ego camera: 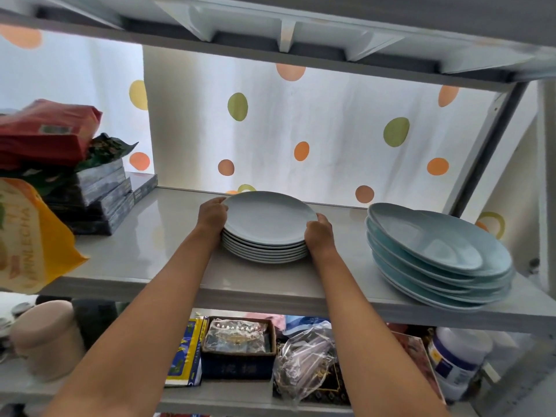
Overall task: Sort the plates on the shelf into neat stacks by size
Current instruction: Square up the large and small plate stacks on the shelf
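Fingers [221,203] of both hands curled round the small-plate stack [268,227] mid-shelf [144,245], squaring it up — next, probably sorting the skewed larger blue stack [439,254] at right.

1. A grey metal rack [270,284] with a shelf above [288,31] and a lower shelf [228,395].
2. Behind it hangs a white curtain [331,124] dotted orange, green and yellow, lit brightly from behind.
3. At right, an angled rack post [493,139] before a pale wall [523,164].
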`<state>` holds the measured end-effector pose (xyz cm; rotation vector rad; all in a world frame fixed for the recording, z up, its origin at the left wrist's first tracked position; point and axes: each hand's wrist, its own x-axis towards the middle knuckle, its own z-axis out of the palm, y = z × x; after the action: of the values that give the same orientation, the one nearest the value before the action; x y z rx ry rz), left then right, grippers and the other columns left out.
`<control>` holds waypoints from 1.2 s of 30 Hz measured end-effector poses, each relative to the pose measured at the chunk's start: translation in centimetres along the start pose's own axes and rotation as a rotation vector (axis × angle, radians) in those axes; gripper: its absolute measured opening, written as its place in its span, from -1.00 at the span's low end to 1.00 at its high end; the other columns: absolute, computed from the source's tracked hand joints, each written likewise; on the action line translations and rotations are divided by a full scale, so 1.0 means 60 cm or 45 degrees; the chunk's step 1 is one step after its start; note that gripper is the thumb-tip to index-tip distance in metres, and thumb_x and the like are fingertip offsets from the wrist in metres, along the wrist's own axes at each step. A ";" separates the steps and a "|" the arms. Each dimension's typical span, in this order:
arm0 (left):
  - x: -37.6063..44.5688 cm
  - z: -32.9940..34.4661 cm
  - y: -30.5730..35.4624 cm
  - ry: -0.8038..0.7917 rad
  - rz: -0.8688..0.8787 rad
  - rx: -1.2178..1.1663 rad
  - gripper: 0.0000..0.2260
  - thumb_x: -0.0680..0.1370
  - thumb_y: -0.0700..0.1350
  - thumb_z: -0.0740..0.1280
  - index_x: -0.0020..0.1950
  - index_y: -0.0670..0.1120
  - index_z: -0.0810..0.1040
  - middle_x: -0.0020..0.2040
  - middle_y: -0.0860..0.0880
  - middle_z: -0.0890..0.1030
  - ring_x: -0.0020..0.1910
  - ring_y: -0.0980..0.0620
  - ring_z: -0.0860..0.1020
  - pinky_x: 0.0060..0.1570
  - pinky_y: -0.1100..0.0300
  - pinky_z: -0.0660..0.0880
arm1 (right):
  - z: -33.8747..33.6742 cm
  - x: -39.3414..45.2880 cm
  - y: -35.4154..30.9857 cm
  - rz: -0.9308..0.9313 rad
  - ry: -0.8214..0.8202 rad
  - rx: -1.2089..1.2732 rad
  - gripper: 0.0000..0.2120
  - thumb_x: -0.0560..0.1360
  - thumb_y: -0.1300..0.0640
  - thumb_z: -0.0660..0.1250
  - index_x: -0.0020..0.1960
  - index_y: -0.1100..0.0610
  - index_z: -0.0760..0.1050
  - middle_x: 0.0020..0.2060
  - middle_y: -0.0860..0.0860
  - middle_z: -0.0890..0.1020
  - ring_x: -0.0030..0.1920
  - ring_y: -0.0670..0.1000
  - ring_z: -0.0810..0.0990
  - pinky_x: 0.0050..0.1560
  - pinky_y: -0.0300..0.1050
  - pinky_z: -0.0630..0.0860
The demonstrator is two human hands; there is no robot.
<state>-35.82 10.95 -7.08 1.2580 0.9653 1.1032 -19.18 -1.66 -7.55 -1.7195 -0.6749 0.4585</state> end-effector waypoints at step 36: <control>-0.225 0.376 0.036 -0.659 0.256 0.198 -0.49 0.45 0.11 0.25 0.28 -0.19 0.43 0.27 -0.28 0.47 0.22 -0.25 0.44 0.19 -0.10 0.37 | -0.445 -0.130 -0.002 -0.421 0.600 -0.046 -0.60 0.59 0.02 0.25 0.39 0.13 0.44 0.32 0.01 0.54 0.32 -0.03 0.48 0.36 -0.11 0.37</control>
<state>-17.11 -7.26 -3.44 1.6900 0.5458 0.7973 -8.45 -26.49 -1.15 -1.6275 -0.6045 -0.1880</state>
